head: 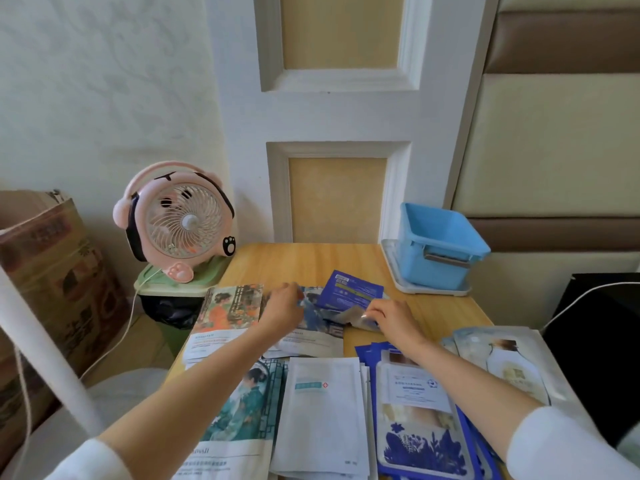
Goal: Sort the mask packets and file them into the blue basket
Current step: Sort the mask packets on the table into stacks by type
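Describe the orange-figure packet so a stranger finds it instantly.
Start at the pink fan left of the table. Right in front, at the table's left edge, lies the packet. It alone pictures a figure in orange; its neighbours show blue or teal.

Basket [440, 244] behind packets [322, 410] — fan [180, 220] far left.

Hands [282, 306] [391, 320] on mask packets [322, 403], blue basket [412, 265] behind

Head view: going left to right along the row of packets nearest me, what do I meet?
Packet picturing a teal-robed figure → plain white packet with a small red cross → blue-and-white packet with a blue flower print → silvery packet picturing a white bottle.
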`<state>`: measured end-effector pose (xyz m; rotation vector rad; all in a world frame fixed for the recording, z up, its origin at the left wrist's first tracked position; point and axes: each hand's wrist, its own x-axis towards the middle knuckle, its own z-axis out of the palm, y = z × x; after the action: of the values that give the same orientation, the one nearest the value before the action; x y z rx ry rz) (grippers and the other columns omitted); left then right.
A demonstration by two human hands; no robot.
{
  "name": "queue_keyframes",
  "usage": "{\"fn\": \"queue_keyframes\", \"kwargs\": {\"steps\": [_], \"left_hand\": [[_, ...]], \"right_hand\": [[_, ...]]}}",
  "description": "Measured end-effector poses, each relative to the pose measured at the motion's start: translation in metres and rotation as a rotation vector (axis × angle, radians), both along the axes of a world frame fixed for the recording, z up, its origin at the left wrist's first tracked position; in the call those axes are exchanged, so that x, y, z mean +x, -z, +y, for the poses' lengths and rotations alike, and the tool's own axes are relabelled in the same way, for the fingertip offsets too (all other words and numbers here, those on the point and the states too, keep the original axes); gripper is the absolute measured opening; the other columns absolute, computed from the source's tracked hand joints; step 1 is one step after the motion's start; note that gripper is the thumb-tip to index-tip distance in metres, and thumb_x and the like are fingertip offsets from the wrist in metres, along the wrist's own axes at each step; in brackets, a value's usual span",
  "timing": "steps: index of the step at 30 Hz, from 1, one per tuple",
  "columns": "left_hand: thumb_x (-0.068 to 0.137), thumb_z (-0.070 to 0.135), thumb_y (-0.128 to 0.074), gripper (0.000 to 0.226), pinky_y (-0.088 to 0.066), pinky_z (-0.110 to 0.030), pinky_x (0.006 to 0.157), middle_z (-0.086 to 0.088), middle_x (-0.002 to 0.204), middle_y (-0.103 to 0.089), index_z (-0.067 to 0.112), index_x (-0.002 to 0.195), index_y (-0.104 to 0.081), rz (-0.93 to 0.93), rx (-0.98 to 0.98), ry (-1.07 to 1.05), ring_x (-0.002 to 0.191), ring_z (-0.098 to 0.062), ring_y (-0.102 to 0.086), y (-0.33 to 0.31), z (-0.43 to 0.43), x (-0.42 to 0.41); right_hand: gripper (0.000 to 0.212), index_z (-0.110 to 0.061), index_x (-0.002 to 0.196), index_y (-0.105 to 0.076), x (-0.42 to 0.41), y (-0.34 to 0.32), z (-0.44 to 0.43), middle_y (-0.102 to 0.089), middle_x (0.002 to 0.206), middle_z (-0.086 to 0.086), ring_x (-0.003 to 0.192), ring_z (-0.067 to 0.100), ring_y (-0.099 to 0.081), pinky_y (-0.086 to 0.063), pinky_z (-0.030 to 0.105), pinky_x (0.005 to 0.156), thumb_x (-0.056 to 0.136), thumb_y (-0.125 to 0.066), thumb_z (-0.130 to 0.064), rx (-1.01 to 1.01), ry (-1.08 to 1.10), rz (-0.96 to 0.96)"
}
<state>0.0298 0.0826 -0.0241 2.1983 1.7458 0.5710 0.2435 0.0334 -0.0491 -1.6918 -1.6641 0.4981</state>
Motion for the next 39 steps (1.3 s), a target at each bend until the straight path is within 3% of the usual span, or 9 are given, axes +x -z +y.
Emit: {"fn": "queue_keyframes", "kwargs": {"steps": [6, 11, 15, 20, 25, 29, 33, 37, 39], "left_hand": [[0.084, 0.004, -0.064, 0.052, -0.045, -0.026, 0.083, -0.012, 0.122, -0.056, 0.009, 0.13, -0.041, -0.111, -0.229, 0.268, 0.109, -0.025, -0.059, 0.001, -0.009, 0.009], [0.084, 0.011, -0.064, 0.023, -0.044, -0.026, 0.088, -0.012, 0.116, -0.051, 0.01, 0.107, -0.066, 0.029, -0.083, 0.302, 0.106, -0.027, -0.057, 0.012, -0.008, 0.01], [0.084, 0.019, -0.066, 0.016, -0.037, -0.032, 0.097, -0.005, 0.117, -0.053, 0.012, 0.097, -0.07, 0.043, 0.048, 0.351, 0.115, -0.02, -0.045, 0.004, -0.015, 0.009], [0.084, 0.016, -0.065, 0.024, -0.052, -0.034, 0.085, -0.01, 0.1, -0.068, 0.004, 0.105, -0.06, -0.721, -0.209, 0.377, 0.092, -0.021, -0.065, -0.038, -0.032, 0.004], [0.087, 0.016, -0.064, 0.015, -0.052, -0.017, 0.061, -0.004, 0.085, -0.069, 0.009, 0.099, -0.061, -0.77, -0.199, 0.386, 0.07, -0.013, -0.065, -0.063, -0.055, 0.013], [0.088, 0.018, -0.062, 0.015, -0.052, -0.021, 0.056, -0.005, 0.081, -0.07, 0.008, 0.099, -0.061, -0.894, -0.332, 0.324, 0.062, -0.012, -0.066, -0.06, -0.077, 0.027], [0.094, 0.031, -0.051, 0.025, -0.051, -0.02, 0.053, -0.005, 0.078, -0.07, 0.009, 0.087, -0.062, -0.483, -0.479, 0.372, 0.061, -0.013, -0.067, -0.052, -0.087, 0.037], [0.093, 0.014, -0.048, 0.016, -0.05, -0.03, 0.075, -0.004, 0.112, -0.065, 0.014, 0.107, -0.055, 0.163, 0.086, 0.258, 0.1, -0.02, -0.061, -0.034, -0.071, 0.039], [0.086, 0.001, -0.048, 0.042, -0.04, -0.033, 0.095, -0.002, 0.134, -0.049, 0.018, 0.124, -0.047, 0.335, 0.16, 0.325, 0.124, -0.021, -0.044, -0.017, -0.06, 0.039]], "right_hand": [[0.017, -0.019, 0.069, -0.068, 0.01, -0.012, -0.004, -0.066, 0.075, -0.003, 0.075, 0.011, -0.058, -0.045, 0.026, 0.074, 0.085, -0.064, -0.015, -0.088, -0.119, -0.068], [0.011, -0.014, 0.086, -0.074, 0.021, -0.011, -0.007, -0.071, 0.106, -0.002, 0.102, 0.01, -0.061, -0.047, 0.031, 0.095, 0.085, -0.063, -0.015, -0.197, -0.218, -0.107], [0.014, -0.011, 0.084, -0.073, 0.023, -0.019, -0.012, -0.071, 0.098, 0.003, 0.095, 0.015, -0.063, -0.048, 0.03, 0.088, 0.087, -0.06, -0.011, -0.206, -0.194, -0.086], [0.024, -0.017, 0.071, -0.06, 0.021, -0.069, -0.023, -0.061, 0.078, 0.007, 0.072, 0.019, -0.056, -0.05, 0.037, 0.066, 0.091, -0.054, -0.007, 0.16, 0.045, 0.333], [0.012, -0.012, 0.088, -0.058, 0.015, -0.114, -0.037, -0.063, 0.084, 0.004, 0.071, 0.015, -0.062, -0.056, 0.027, 0.054, 0.095, -0.049, -0.014, 0.212, 0.046, 0.633], [0.036, -0.017, 0.116, -0.056, 0.028, -0.12, -0.044, -0.065, 0.105, 0.01, 0.09, 0.024, -0.065, -0.055, 0.04, 0.076, 0.083, -0.067, -0.011, -0.032, -0.054, 0.69], [0.035, -0.012, 0.108, -0.061, 0.044, -0.116, -0.058, -0.064, 0.103, 0.011, 0.087, 0.021, -0.063, -0.055, 0.031, 0.068, 0.079, -0.065, 0.007, -0.205, 0.009, 0.427], [0.036, -0.014, 0.108, -0.064, 0.053, -0.088, -0.075, -0.064, 0.102, 0.007, 0.084, 0.016, -0.061, -0.049, 0.02, 0.057, 0.078, -0.067, 0.004, -0.385, 0.013, 0.122], [0.035, -0.017, 0.104, -0.065, 0.052, -0.067, -0.08, -0.062, 0.104, 0.003, 0.089, 0.016, -0.059, -0.047, 0.021, 0.063, 0.074, -0.071, 0.001, -0.381, 0.019, 0.007]]}}
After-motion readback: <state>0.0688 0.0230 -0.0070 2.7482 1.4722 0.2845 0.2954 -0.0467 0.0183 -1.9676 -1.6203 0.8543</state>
